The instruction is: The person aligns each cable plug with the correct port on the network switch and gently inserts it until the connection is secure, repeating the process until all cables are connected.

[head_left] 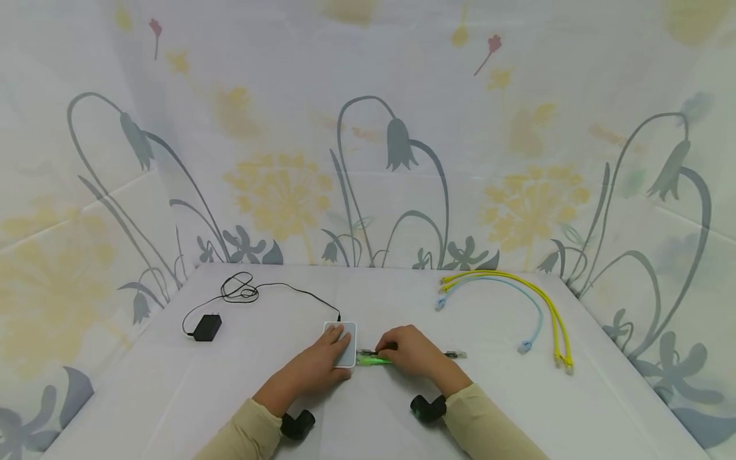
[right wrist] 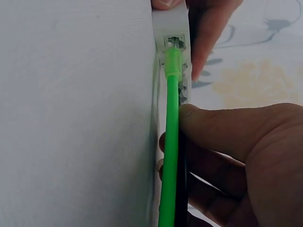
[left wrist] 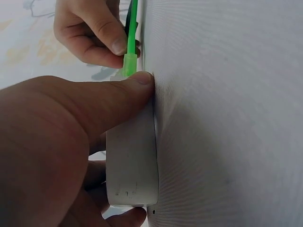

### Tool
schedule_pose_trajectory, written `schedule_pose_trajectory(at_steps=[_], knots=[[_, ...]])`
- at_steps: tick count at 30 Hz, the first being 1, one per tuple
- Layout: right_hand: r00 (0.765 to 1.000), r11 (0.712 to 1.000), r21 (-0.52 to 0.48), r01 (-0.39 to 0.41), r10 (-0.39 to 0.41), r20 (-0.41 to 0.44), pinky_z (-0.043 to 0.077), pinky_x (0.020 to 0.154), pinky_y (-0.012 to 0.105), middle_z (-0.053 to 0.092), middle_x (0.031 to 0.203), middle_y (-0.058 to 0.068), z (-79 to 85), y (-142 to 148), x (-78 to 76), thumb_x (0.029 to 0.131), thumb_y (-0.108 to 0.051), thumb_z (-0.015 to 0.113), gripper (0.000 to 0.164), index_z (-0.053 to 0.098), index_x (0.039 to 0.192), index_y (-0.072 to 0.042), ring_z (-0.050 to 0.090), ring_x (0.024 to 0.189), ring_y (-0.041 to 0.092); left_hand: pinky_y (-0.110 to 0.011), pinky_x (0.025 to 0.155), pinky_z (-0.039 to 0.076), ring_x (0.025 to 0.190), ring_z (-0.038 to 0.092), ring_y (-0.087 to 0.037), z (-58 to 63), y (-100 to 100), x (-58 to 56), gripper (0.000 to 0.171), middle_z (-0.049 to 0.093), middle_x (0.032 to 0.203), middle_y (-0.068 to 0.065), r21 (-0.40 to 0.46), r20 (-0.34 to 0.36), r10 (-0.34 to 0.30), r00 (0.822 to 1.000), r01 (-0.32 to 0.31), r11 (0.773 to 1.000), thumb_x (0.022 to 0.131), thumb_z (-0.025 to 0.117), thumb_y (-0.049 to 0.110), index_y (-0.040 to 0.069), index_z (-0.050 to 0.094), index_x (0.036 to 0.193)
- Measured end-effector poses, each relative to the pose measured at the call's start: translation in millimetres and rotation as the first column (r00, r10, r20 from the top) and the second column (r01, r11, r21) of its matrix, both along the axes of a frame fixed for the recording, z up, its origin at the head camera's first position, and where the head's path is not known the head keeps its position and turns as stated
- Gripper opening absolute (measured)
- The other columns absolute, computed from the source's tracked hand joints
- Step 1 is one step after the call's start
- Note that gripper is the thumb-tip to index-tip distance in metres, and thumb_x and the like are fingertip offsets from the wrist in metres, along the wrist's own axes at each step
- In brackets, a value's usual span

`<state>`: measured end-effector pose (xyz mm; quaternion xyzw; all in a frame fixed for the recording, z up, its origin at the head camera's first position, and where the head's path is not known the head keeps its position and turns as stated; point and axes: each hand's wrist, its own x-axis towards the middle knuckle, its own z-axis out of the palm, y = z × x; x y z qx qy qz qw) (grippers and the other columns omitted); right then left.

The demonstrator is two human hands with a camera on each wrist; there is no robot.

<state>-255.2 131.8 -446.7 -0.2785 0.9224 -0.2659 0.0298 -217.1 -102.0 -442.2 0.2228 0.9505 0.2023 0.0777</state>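
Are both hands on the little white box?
No, only the left hand is on the white box; the right hand grips a black cord.

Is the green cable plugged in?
In: the right wrist view shows the green cable ending inside a port on the white box. Whether it clicked, I cannot tell.
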Motion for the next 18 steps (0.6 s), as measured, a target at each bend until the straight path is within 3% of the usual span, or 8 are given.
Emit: schedule_pose_trajectory(at_steps=[18], knots=[[0.998, 1.0, 0.013, 0.023, -0.024, 0.065, 0.046, 0.07, 0.028, 0.067, 0.079, -0.012, 10.5, 22.0, -3.7, 0.09, -0.017, 0.067, 0.011, 0.074, 0.083, -0.021, 0.054, 0.075, 0.008, -0.051, 0.116, 0.028, 0.149, 0.018, -0.038, -2.0, 0.0, -0.5, 0.071, 0.024, 0.159, -0.019, -0.004, -0.025, -0.007, 1.0, 0.007, 1.0, 0.091, 0.067, 0.031, 0.002, 0.037, 0.148]])
